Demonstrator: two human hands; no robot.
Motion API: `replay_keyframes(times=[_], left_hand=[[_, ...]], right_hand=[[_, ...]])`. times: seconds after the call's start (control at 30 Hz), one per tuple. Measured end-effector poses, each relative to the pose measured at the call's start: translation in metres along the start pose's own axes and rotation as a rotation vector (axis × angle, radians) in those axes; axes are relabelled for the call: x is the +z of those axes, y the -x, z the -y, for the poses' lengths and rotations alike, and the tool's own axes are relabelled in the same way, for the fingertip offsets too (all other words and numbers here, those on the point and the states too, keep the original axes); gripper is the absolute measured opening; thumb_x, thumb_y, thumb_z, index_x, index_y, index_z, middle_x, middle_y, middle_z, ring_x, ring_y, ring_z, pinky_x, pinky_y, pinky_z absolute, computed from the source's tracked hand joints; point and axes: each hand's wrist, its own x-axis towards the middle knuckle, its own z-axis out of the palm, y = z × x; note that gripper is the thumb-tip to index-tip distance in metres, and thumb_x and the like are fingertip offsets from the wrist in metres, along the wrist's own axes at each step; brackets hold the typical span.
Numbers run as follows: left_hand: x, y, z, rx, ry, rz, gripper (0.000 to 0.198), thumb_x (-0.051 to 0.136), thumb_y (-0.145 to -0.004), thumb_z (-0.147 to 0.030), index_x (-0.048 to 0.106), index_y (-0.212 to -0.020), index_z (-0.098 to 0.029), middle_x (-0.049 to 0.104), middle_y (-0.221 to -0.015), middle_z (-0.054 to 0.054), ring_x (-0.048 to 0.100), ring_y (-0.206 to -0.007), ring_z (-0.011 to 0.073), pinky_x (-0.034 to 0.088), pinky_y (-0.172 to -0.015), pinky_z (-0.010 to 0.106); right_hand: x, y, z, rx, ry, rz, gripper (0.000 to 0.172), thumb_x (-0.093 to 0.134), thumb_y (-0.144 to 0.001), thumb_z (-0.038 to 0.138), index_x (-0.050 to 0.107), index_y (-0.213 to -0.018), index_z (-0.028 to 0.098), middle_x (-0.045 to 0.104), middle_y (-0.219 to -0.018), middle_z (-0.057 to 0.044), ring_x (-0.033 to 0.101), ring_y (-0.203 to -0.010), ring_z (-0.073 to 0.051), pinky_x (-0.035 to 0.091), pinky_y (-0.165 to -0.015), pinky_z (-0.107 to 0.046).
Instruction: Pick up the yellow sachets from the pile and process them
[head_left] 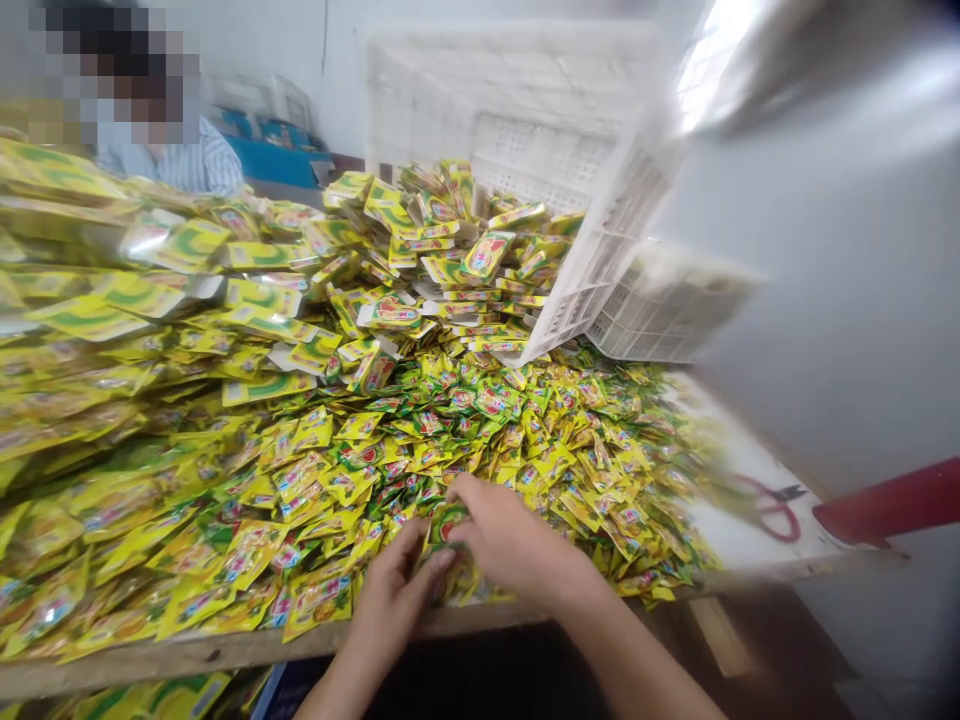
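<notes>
Step in hand: While both hands met at the worktable's [225, 650] near edge, this looked like gathering small sachets into a bundle.
Left hand: the left hand [394, 590] was cupped, fingers narrow, pressed against a small stack of sachets [448, 527] from the left.
Right hand: the right hand [510, 540] was curled over that same stack, thumb and fingers pinching it from above.
Stack's place: it sat at the near edge, mid-table, touching the loose sachet heap [487, 430] spread across the top.
Far side: a white plastic crate [600, 260] was tipped on its side, folded cartons [450, 260] spilling from it.
Right edge: red-handled scissors [769, 505] lay on bare tabletop, well apart from the hands.
Far left corner: another person [172, 150] sat behind bigger yellow packs [112, 300].
Next move, by my reckoning: it called for squaring the stack's edges before lifting.
</notes>
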Motion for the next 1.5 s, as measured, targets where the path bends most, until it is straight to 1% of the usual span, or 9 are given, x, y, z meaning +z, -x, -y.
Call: replay_keyframes(times=[0.17, 0.47, 0.63, 0.87, 1.03, 1.17, 1.3, 1.4, 1.5], left_hand=[[-0.013, 0.005, -0.001, -0.019, 0.206, 0.038, 0.017, 0.061, -0.087, -0.033, 0.063, -0.098, -0.020, 0.067, -0.095, 0.002, 0.061, -0.091, 0.0201, 0.047, -0.082, 0.028], [-0.012, 0.009, 0.007, -0.027, 0.359, 0.049, 0.030, 0.065, -0.085, -0.029, 0.063, -0.115, -0.022, 0.068, -0.114, 0.005, 0.060, -0.108, 0.0228, 0.045, -0.095, 0.031], [-0.012, 0.010, 0.007, -0.030, 0.361, 0.018, 0.027, 0.068, -0.083, -0.027, 0.064, -0.109, -0.022, 0.068, -0.114, 0.004, 0.060, -0.109, 0.0225, 0.045, -0.096, 0.030], [-0.014, 0.013, 0.012, -0.082, 0.232, 0.010, 0.031, 0.072, -0.078, -0.030, 0.067, -0.107, -0.022, 0.071, -0.104, 0.003, 0.062, -0.099, 0.0236, 0.047, -0.089, 0.031], [-0.017, 0.013, 0.015, -0.110, 0.199, -0.003, 0.032, 0.070, -0.079, -0.033, 0.069, -0.109, -0.022, 0.072, -0.108, 0.005, 0.064, -0.100, 0.0255, 0.048, -0.093, 0.035], [-0.023, 0.019, 0.003, -0.196, 0.277, -0.039, 0.038, 0.057, -0.089, -0.043, 0.065, -0.122, -0.026, 0.063, -0.130, 0.003, 0.053, -0.123, 0.0250, 0.034, -0.111, 0.038], [-0.032, 0.023, -0.012, -0.295, 0.372, 0.063, 0.036, 0.054, -0.090, -0.043, 0.068, -0.119, -0.025, 0.065, -0.129, 0.004, 0.050, -0.127, 0.0243, 0.031, -0.114, 0.038], [-0.038, 0.019, -0.014, -0.279, 0.274, 0.033, 0.035, 0.066, -0.083, -0.040, 0.071, -0.113, -0.023, 0.071, -0.117, 0.006, 0.061, -0.113, 0.0265, 0.044, -0.103, 0.039], [-0.040, 0.015, -0.007, -0.206, 0.184, -0.151, 0.033, 0.072, -0.076, -0.041, 0.074, -0.104, -0.023, 0.075, -0.108, 0.005, 0.066, -0.102, 0.0263, 0.051, -0.096, 0.038]], right_hand=[[0.014, -0.003, 0.011, -0.115, 0.154, -0.082, 0.010, 0.060, -0.086, 0.012, 0.057, -0.079, 0.019, 0.056, -0.089, -0.003, 0.051, -0.084, -0.016, 0.039, -0.069, -0.024], [0.003, -0.010, 0.003, -0.190, -0.010, -0.032, 0.012, 0.070, -0.082, 0.013, 0.069, -0.090, 0.021, 0.061, -0.090, -0.002, 0.054, -0.089, -0.016, 0.044, -0.078, -0.026], [0.013, -0.009, 0.000, -0.243, 0.060, -0.078, 0.011, 0.070, -0.084, 0.020, 0.073, -0.074, 0.023, 0.059, -0.106, -0.002, 0.047, -0.102, -0.020, 0.040, -0.088, -0.033], [0.040, 0.008, -0.010, -0.175, 0.033, -0.113, 0.010, 0.069, -0.086, 0.032, 0.075, -0.080, 0.026, 0.059, -0.112, -0.003, 0.046, -0.106, -0.021, 0.039, -0.091, -0.037], [0.037, 0.011, -0.006, -0.199, -0.093, -0.085, 0.016, 0.072, -0.081, 0.042, 0.075, -0.085, 0.027, 0.062, -0.112, -0.003, 0.048, -0.110, -0.023, 0.039, -0.096, -0.040], [0.044, 0.017, -0.011, 0.135, -0.585, -0.343, 0.007, 0.065, -0.084, 0.024, 0.070, -0.089, 0.022, 0.066, -0.092, -0.004, 0.060, -0.087, -0.017, 0.049, -0.078, -0.031], [0.068, 0.024, -0.014, 0.344, -1.028, -0.210, 0.018, 0.072, -0.074, 0.028, 0.064, -0.088, 0.020, 0.060, -0.067, 0.004, 0.050, -0.049, -0.009, 0.041, -0.044, -0.019], [0.078, 0.023, -0.011, 0.329, -1.016, -0.222, 0.016, 0.069, -0.077, 0.029, 0.069, -0.091, 0.021, 0.057, -0.064, 0.004, 0.042, -0.041, -0.006, 0.034, -0.037, -0.017], [0.075, 0.018, -0.008, 0.238, -0.881, -0.321, 0.019, 0.070, -0.078, 0.033, 0.076, -0.093, 0.022, 0.065, -0.081, -0.003, 0.059, -0.063, -0.013, 0.046, -0.045, -0.019]])
